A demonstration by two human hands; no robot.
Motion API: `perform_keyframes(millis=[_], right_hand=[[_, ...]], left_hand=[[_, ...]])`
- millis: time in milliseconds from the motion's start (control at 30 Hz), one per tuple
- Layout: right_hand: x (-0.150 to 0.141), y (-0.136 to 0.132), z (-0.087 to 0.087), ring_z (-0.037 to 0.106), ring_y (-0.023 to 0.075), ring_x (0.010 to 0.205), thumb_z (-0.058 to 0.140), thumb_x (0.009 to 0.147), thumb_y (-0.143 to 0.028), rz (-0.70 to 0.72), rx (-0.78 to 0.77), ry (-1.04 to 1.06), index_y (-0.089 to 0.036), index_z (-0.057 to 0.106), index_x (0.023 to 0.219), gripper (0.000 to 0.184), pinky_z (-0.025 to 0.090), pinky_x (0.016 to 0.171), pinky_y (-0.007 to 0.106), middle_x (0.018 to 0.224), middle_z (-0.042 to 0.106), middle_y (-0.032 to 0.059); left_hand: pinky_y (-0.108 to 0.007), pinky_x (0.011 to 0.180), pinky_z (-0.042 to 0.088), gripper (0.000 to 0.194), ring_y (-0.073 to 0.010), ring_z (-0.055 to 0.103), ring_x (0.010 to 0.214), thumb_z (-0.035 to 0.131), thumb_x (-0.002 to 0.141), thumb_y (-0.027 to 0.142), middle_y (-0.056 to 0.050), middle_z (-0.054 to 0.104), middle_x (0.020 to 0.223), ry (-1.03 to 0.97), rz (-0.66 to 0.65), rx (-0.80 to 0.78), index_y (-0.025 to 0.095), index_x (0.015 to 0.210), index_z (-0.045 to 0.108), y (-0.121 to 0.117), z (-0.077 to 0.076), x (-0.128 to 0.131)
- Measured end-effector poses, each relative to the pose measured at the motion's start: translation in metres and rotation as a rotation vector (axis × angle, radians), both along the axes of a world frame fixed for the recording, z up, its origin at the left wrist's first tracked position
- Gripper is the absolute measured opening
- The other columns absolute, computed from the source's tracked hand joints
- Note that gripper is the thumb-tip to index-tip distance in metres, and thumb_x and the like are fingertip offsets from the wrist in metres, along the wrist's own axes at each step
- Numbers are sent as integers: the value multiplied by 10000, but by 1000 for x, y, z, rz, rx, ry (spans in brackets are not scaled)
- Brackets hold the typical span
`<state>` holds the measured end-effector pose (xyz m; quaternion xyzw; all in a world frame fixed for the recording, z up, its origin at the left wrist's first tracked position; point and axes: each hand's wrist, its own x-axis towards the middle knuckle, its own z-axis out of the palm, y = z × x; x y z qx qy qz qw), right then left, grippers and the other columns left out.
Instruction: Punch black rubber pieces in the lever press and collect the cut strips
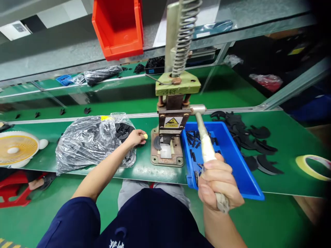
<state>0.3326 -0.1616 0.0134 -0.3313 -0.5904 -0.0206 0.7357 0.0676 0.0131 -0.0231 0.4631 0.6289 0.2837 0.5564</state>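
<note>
My right hand (219, 182) is wrapped round the taped lever handle (206, 144) of a bench press (178, 83). The lever slants down toward me from the press's right side. A black curved piece (157, 143) lies on the press base, at the left of the punch. My left hand (136, 138) is closed just left of the press, its fingertips together. Something small and yellow (145, 136) shows at those fingertips; whether it is held or worn on a finger I cannot tell. Beside this hand lies a clear plastic bag (85, 141) of black parts.
A blue bin (232, 162) with small black pieces stands right of the press. Beyond it are piled black curved parts (238, 129) and a tape roll (302, 165). A fan (15, 148) sits at left. An orange bin (119, 31) rests on the overhead shelf.
</note>
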Motion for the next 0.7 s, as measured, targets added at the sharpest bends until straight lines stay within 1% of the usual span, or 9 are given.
perform_keyframes(millis=[100, 167, 233, 300, 367, 433, 533, 600, 700], right_hand=[[-3, 4, -1, 596, 190, 679, 628, 637, -169, -10, 65, 7, -233, 477, 601, 168, 522, 852, 550, 655, 622, -45], [-6, 8, -1, 580, 180, 650, 624, 627, -174, -29, 111, 53, -230, 445, 573, 195, 522, 821, 528, 630, 611, -44], [-9, 13, -2, 558, 166, 605, 622, 628, -199, -51, 171, 102, -227, 414, 544, 226, 520, 782, 506, 593, 589, -48], [-11, 16, -3, 546, 166, 581, 622, 626, -217, -68, 186, 127, -229, 398, 526, 246, 519, 762, 509, 572, 579, -52], [-11, 16, -2, 540, 175, 568, 625, 620, -226, -77, 182, 120, -235, 398, 517, 249, 519, 750, 529, 563, 580, -53], [-11, 15, -1, 536, 180, 567, 626, 617, -218, -85, 166, 111, -239, 406, 517, 243, 519, 741, 540, 563, 584, -50], [-12, 12, 2, 536, 172, 576, 624, 622, -192, -83, 140, 98, -236, 411, 524, 238, 528, 764, 527, 566, 578, -49], [-13, 11, 4, 545, 170, 593, 615, 635, -174, -81, 121, 89, -237, 415, 538, 231, 533, 798, 522, 579, 575, -52], [-15, 10, 5, 552, 181, 620, 598, 662, -165, -84, 110, 76, -244, 427, 565, 212, 533, 816, 536, 596, 566, -50]], left_hand=[[-213, 587, 536, 130, -109, 638, 568, 699, 771, 117, -22, 682, 726, 220, 1, 166, 123, 900, 683, 0, 2, -43], [-237, 676, 540, 147, -136, 657, 664, 686, 774, 124, -42, 710, 799, 446, -97, 275, 133, 919, 711, -5, 2, -64], [-261, 772, 529, 170, -171, 668, 778, 674, 786, 140, -62, 722, 866, 663, -252, 354, 140, 946, 732, -13, 3, -72], [-280, 834, 511, 187, -200, 665, 875, 640, 823, 171, -82, 713, 926, 826, -397, 408, 144, 979, 739, -21, 3, -66], [-291, 865, 501, 224, -217, 655, 947, 609, 860, 214, -95, 689, 986, 940, -493, 454, 155, 1037, 732, -27, 2, -53], [-310, 887, 496, 272, -241, 643, 1006, 612, 880, 301, -114, 661, 1046, 1034, -554, 476, 158, 1088, 714, -29, 0, -36], [-357, 902, 496, 414, -296, 628, 1055, 636, 868, 445, -169, 627, 1111, 1163, -600, 428, 120, 1121, 684, -26, -3, -15], [-374, 900, 495, 429, -315, 626, 1060, 622, 879, 436, -201, 613, 1126, 1202, -624, 403, 92, 1128, 674, -22, -5, -5], [-386, 891, 493, 343, -315, 624, 1047, 549, 923, 324, -214, 604, 1114, 1205, -681, 417, 74, 1119, 679, -19, -6, 5]])
